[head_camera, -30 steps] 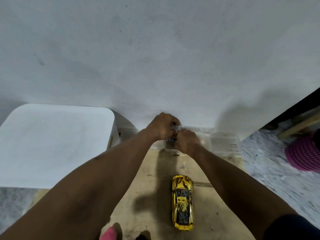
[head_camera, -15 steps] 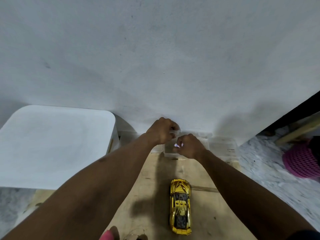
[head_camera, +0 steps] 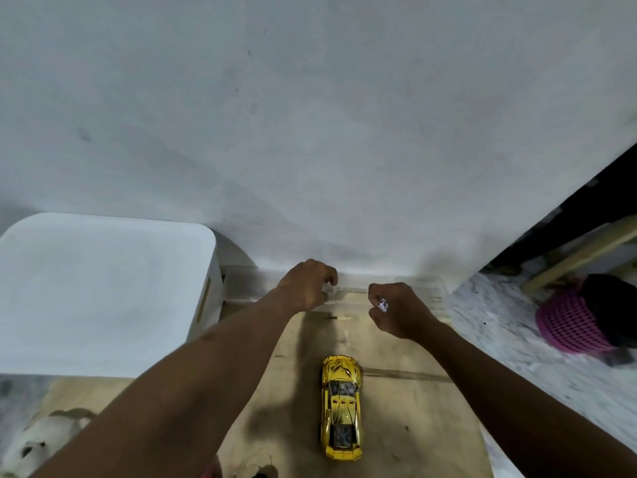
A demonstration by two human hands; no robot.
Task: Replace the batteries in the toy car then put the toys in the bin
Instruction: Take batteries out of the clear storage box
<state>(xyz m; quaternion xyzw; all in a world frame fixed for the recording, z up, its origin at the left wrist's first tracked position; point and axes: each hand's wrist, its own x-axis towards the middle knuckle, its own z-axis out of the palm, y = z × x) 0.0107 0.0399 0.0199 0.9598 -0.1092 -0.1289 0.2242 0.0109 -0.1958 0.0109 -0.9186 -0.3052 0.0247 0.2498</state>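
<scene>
Head view: right hand (head_camera: 400,310) had parted from left hand (head_camera: 306,286), pinching a small shiny item (head_camera: 382,304), probably a battery for the toy car (head_camera: 341,407); left gripped the clear box (head_camera: 350,290).

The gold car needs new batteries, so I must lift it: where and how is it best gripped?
Probably across its middle, at the doors, coming from above: the car stands on its wheels, long and narrow, nose pointing away, with both sides free.

The right hand (head_camera: 396,310) pinches a small shiny object (head_camera: 382,304); the left hand (head_camera: 306,284) curls at the rim of a clear plastic box (head_camera: 351,288). A gold toy car (head_camera: 341,407) lies nearer, with a white bin (head_camera: 103,291) at the left.
</scene>
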